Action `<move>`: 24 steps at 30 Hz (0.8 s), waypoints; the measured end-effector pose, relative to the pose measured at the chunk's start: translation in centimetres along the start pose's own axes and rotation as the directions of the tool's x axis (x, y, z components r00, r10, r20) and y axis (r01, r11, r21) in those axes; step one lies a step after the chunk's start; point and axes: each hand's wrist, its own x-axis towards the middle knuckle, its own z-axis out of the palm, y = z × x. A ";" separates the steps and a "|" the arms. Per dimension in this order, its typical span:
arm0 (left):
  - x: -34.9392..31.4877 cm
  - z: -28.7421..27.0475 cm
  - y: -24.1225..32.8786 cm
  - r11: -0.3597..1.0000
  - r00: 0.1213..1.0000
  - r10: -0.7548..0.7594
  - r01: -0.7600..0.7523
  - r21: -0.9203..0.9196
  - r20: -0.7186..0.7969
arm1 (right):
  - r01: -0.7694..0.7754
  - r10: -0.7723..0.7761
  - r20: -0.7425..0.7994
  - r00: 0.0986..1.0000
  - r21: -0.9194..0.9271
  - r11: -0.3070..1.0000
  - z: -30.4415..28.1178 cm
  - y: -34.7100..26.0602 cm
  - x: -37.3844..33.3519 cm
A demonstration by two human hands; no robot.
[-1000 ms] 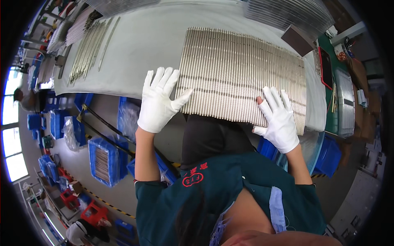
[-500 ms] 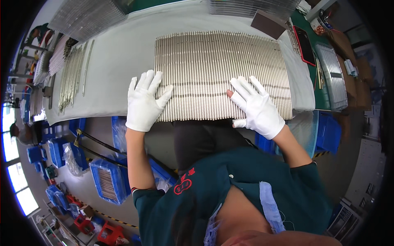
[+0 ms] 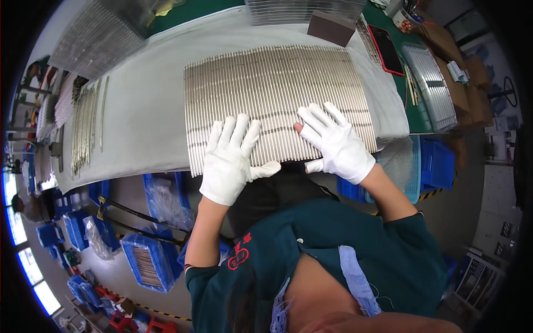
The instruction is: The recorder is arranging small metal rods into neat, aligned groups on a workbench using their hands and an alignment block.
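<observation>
A wide row of thin silvery metal rods [image 3: 266, 83] lies side by side on the white-covered table, their near ends close to its front edge. My left hand [image 3: 229, 161], in a white glove, rests on the near left part of the row with fingers stretched out and the thumb pointing right along the edge. On the near right part lies my right hand [image 3: 336, 141], also gloved, fingers spread flat over the rods. Bare fingertips stick out at the thumb and index finger of the right glove. Neither hand grips anything.
More loose rods [image 3: 86, 127] lie on the left of the white cloth [image 3: 139, 105]. Stacked clear plastic trays [image 3: 102, 39] stand at the back left. A brown block [image 3: 331, 29], a phone in a red case [image 3: 385, 50] and a filled tray [image 3: 430, 86] lie right. Blue crates [image 3: 147, 261] stand below.
My left hand has moved right, from the row's left edge onto the rods, and its thumb has swung to the near edge. My right hand stays at the same part of the row.
</observation>
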 end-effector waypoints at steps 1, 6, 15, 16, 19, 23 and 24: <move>0.1 0.2 -0.1 1.000 1.000 0.017 -0.017 0.008 -0.009 | 0.010 -0.010 -0.030 1.000 0.004 1.000 0.3 0.2 -0.2; 0.0 0.3 0.0 0.999 1.000 0.030 -0.030 0.034 -0.002 | 0.031 -0.031 -0.051 0.998 0.001 1.000 0.4 0.4 -0.2; 0.4 0.2 1.4 0.999 0.999 0.025 -0.026 -0.025 -0.035 | 0.005 -0.003 -0.040 0.999 0.060 0.998 0.1 -0.1 -0.2; 0.1 0.2 1.6 0.999 0.999 0.022 -0.024 -0.034 -0.038 | 0.028 -0.019 -0.102 0.995 0.088 0.996 0.1 0.1 -0.5; -1.0 -0.3 2.4 0.999 1.000 0.010 -0.010 -0.044 0.000 | 0.031 -0.012 -0.212 0.977 0.086 0.996 -0.5 1.5 -0.8; -2.8 -0.4 3.6 0.993 0.995 0.038 -0.048 -0.109 -0.087 | -0.050 0.033 -0.386 0.922 -0.035 0.998 -0.5 4.8 -1.5; -3.1 -0.7 3.7 0.990 0.996 0.057 -0.065 -0.125 -0.071 | -0.062 0.046 -0.424 0.904 -0.025 0.998 -1.0 5.7 -1.3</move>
